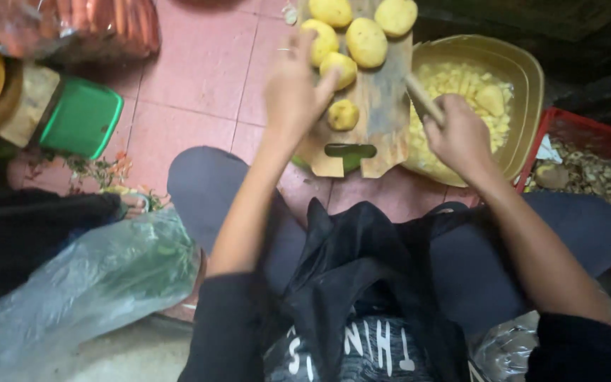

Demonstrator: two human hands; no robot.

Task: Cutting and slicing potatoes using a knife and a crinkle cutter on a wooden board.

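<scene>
right hand: closed around knife handle, over bowl of cut pieces | left hand: fingers spread, reaching peeled potato to steady it | cutting board on floor, potatoes at its far edge

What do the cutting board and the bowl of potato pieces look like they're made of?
Board: looks like bare wood, with visible grain, a worn matte face and rough cut ends. Bowl: probably plastic, a thin, smooth, yellowish-tan rim with a slight sheen.
</scene>
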